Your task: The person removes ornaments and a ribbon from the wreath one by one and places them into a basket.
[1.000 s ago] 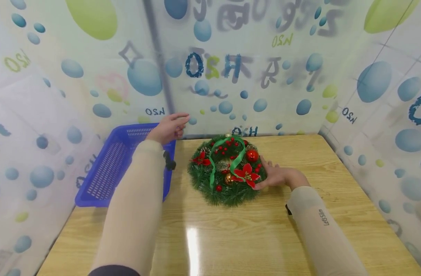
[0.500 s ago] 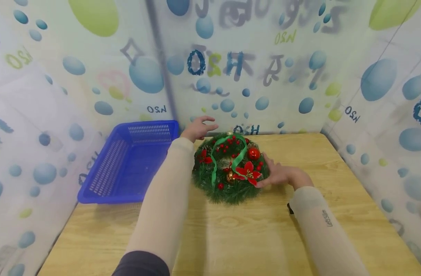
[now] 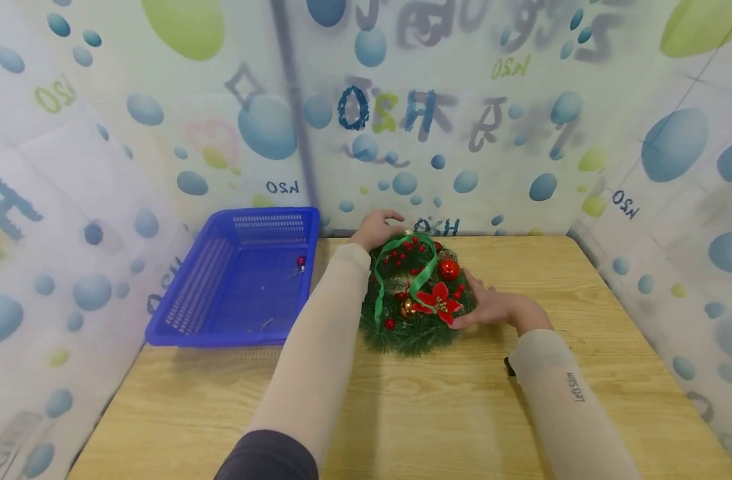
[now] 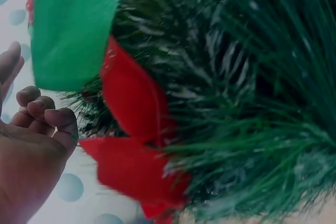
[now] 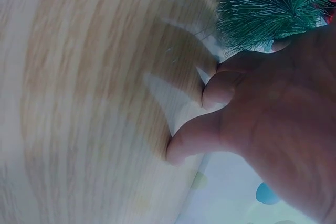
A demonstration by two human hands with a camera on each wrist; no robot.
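Observation:
A green Christmas wreath (image 3: pixel 402 333) with a green ribbon (image 3: pixel 411 280), red poinsettias (image 3: pixel 439 301) and a red ball (image 3: pixel 449 269) lies on the wooden table (image 3: pixel 438 407) near its far edge. My left hand (image 3: pixel 381 228) hovers at the wreath's far top rim; in the left wrist view the left hand (image 4: pixel 31 145) has loosely curled fingers holding nothing, next to the wreath (image 4: pixel 252 103). My right hand (image 3: pixel 483 305) rests against the wreath's right rim. In the right wrist view the right hand (image 5: pixel 273 114) has bent fingers touching the table (image 5: pixel 79 103) beside the wreath (image 5: pixel 273 3).
A blue plastic basket (image 3: pixel 186 293) sits at the table's far left corner with a small red ornament (image 3: pixel 301 261) and a little wire hook inside. Bubble-patterned walls (image 3: pixel 522 133) close in the table at the back and on both sides.
My left hand has moved right from over the basket to the wreath's far rim. A small red ornament now shows in the basket. My right hand has stayed at the wreath.

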